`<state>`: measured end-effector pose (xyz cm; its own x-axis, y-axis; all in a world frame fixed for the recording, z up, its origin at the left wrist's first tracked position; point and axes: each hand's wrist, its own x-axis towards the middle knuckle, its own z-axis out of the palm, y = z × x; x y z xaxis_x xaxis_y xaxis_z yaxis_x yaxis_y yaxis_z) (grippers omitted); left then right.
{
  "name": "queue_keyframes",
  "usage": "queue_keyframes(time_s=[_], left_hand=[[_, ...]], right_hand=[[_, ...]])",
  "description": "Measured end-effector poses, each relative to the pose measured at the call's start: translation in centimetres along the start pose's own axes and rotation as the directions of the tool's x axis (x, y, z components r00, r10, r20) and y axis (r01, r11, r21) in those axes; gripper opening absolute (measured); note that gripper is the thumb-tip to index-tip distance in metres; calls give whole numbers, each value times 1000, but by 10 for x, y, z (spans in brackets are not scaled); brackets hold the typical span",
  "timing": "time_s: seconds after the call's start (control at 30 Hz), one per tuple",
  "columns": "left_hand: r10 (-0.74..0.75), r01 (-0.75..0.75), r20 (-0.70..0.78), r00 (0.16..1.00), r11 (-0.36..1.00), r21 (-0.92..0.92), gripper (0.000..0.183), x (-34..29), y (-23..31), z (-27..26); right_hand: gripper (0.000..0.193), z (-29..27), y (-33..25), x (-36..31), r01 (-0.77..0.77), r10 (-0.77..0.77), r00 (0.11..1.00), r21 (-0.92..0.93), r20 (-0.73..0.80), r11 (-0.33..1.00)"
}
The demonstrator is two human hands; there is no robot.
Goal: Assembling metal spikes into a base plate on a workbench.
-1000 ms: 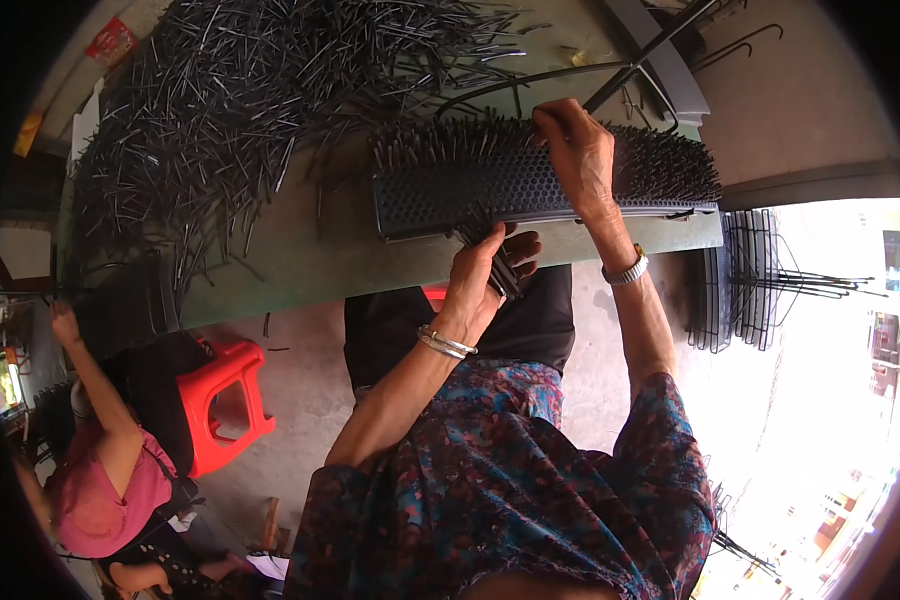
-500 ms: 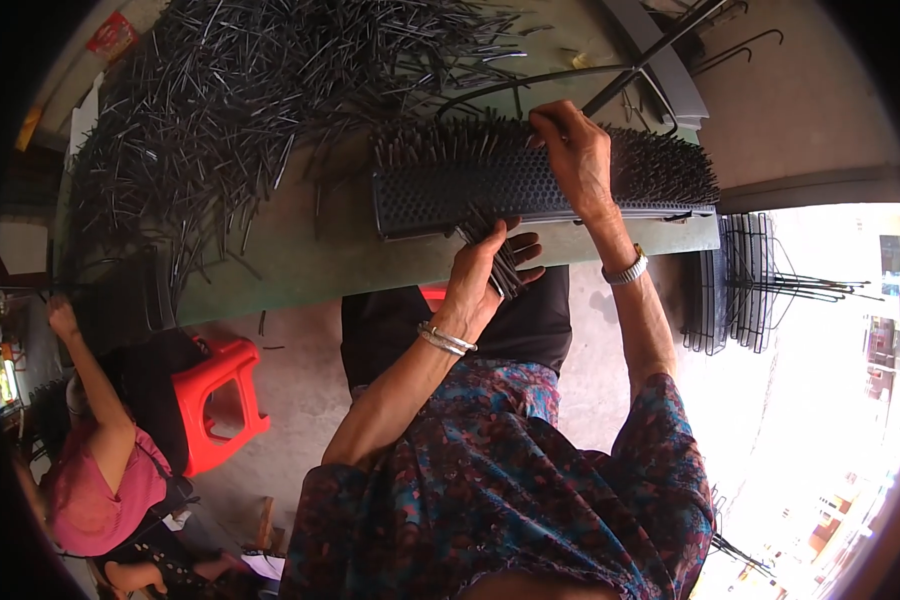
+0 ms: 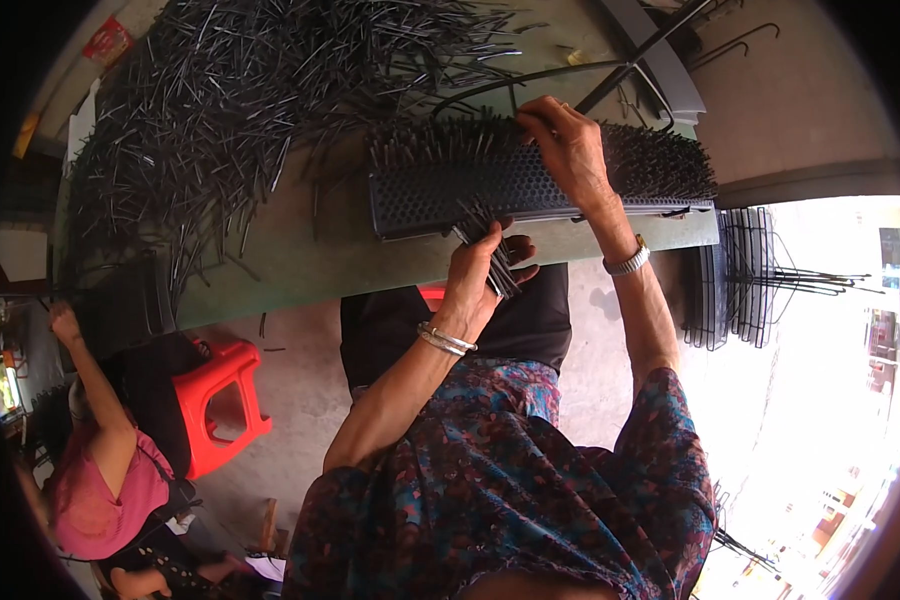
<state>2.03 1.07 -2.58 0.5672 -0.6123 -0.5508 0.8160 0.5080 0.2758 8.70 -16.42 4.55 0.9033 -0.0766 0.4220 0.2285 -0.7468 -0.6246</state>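
Barely shifted, hands (image 3: 570, 150) fill pin-studded tray (image 3: 440, 195).

Daylight blows out the right side — fisheye edges bend, dark vignette, centre sharp.

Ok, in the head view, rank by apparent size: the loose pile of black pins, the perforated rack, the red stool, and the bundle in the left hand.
1. Pin pile, spread over much of the table.
2. Perforated rack.
3. Red stool; it sits lower, farther from the camera, so it is likely bigger than it looks.
4. Bundle in the left hand.
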Motion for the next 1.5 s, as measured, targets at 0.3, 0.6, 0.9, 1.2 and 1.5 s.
queue_keyframes(time_s=[0.3,0.6,0.9,1.2,1.5], left_hand=[[32,-24,-94,995,997,76,21,-6,1,5],[56,-53,-53,997,997,63,23,-5,-1,4],[60,-57,-39,997,995,77,23,-8,-1,6],[94,-92,-34,995,993,76,24,-11,1,4],[148,-146,-23,989,986,77,26,-13,5,6]], right_hand=[[11,3,11,-3,119,-117,990,-23,77,993],[14,-1,-3,-3,255,-237,965,-174,116,951],[15,1,9,-4,239,-216,963,-137,160,961],[14,15,12,-10,186,-205,978,-275,-44,943],[20,22,5,-23,106,-170,979,-434,-111,895]])
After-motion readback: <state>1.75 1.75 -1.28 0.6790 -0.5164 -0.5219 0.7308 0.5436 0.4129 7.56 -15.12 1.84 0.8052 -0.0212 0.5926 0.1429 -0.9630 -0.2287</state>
